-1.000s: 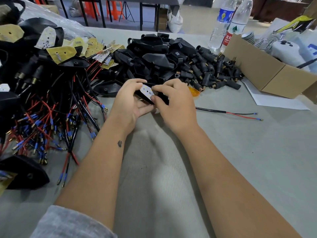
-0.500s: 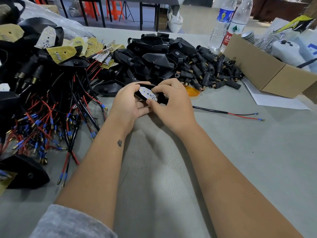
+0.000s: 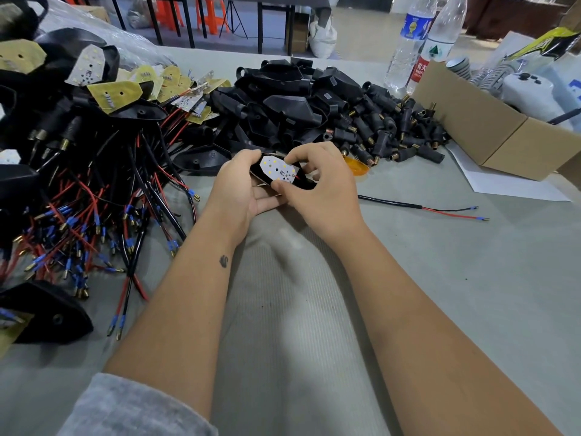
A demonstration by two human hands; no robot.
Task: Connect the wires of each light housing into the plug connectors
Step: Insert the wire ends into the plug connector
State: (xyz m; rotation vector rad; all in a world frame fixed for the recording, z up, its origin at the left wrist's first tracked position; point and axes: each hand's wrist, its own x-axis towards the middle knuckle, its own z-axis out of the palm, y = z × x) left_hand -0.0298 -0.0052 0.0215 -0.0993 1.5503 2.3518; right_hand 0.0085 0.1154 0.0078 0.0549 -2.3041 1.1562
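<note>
Both hands hold one black light housing [image 3: 306,183] with a white LED board [image 3: 279,170] on top, just above the grey table mat. My left hand [image 3: 240,190] cups it from the left and below. My right hand [image 3: 320,190] pinches the board's right end with thumb and forefinger. From under the right hand the housing's black cable [image 3: 390,202] runs right, splitting into red and black leads with blue-sleeved tips [image 3: 481,218]. Behind lies a heap of black plug connectors [image 3: 393,133].
A pile of wired housings with red and black leads [image 3: 94,199] fills the left. Empty black housings [image 3: 292,105] are heaped at centre back. A cardboard box [image 3: 490,130] and two water bottles [image 3: 418,42] stand at the right. An orange lens [image 3: 356,167] lies by my right hand.
The housing has been turned in the hands so the white LED board faces up more fully. My right thumb and forefinger now pinch its right end. The cable on the mat barely shifted.
</note>
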